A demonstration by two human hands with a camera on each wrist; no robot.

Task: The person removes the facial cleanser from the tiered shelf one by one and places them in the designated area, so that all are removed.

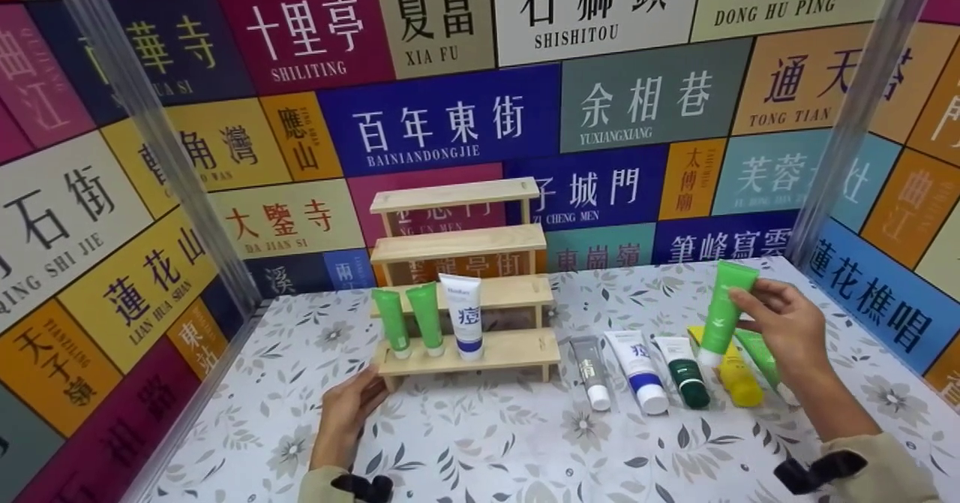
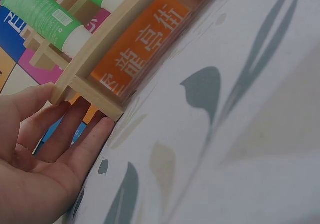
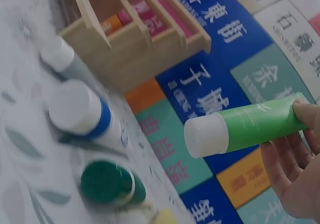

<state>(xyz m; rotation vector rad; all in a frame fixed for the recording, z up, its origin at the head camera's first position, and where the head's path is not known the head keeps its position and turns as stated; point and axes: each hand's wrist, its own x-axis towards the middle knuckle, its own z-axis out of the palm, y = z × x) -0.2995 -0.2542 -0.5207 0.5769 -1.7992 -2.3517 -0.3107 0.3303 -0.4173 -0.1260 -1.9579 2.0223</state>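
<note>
My right hand (image 1: 795,326) pinches a green tube (image 1: 727,311) near its flat end, white cap down, raised over the row of tubes on the table. In the right wrist view the green tube (image 3: 262,124) lies between thumb and fingers. At the lower left corner of a stepped wooden rack (image 1: 469,353), my left hand (image 1: 349,413) holds the end of the bottom step; the left wrist view shows thumb and fingers at that wooden end (image 2: 95,96). Two small green tubes (image 1: 427,319) and a white-and-blue tube (image 1: 461,315) stand caps down on the bottom step.
Right of the rack lie a grey tube (image 1: 591,371), a white-and-blue tube (image 1: 636,371), a white tube with dark green cap (image 1: 682,371), a yellow tube (image 1: 739,379) and another green tube (image 1: 761,356). A patterned cloth (image 1: 480,443) covers the table. Colourful sign panels (image 1: 442,116) stand behind.
</note>
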